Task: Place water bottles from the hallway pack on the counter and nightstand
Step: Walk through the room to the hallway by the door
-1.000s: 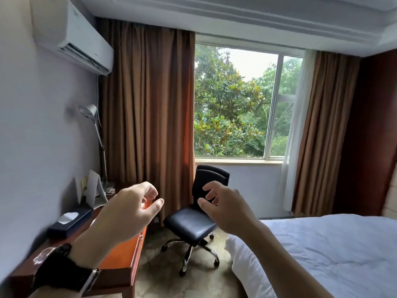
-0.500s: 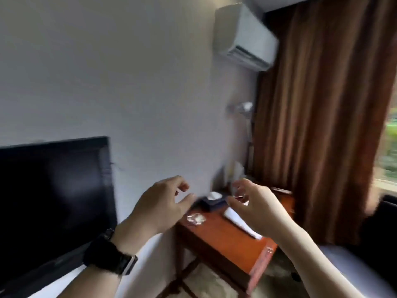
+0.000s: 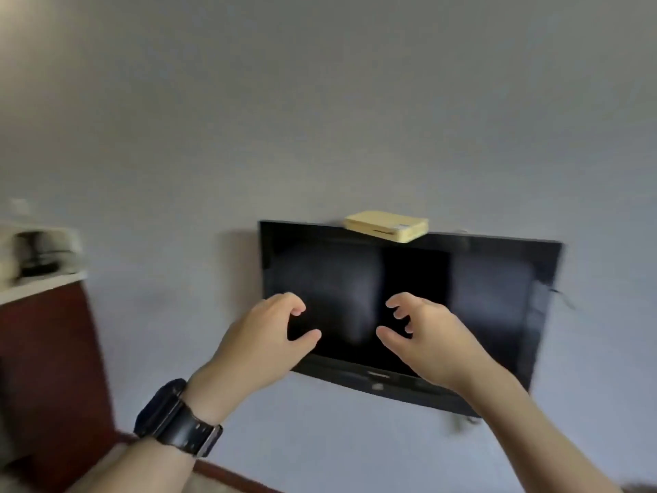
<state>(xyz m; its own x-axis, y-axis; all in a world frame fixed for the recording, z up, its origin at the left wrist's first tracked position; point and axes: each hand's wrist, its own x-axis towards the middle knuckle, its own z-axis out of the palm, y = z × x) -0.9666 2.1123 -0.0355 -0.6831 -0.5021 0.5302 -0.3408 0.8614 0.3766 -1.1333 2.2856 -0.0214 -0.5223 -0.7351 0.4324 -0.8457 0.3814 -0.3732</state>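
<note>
No water bottle or bottle pack shows in the head view. My left hand [image 3: 261,341], with a black watch on its wrist, is raised in front of me, fingers curled and apart, holding nothing. My right hand [image 3: 428,341] is raised beside it at the same height, also curled, apart and empty. Both hands are seen against a black wall-mounted television [image 3: 497,297]. A counter with a white top [image 3: 42,284] and dark red-brown side stands at the left edge.
A yellowish flat box [image 3: 387,225] lies on top of the television. Blurred dark and white items [image 3: 39,254] sit on the counter top. The pale wall [image 3: 320,119] fills most of the view. A dark skirting board [image 3: 234,476] runs along the floor.
The view has swung left, from window and chair, past the desk, to the television and counter. Both hands stay raised, apart and empty throughout.
</note>
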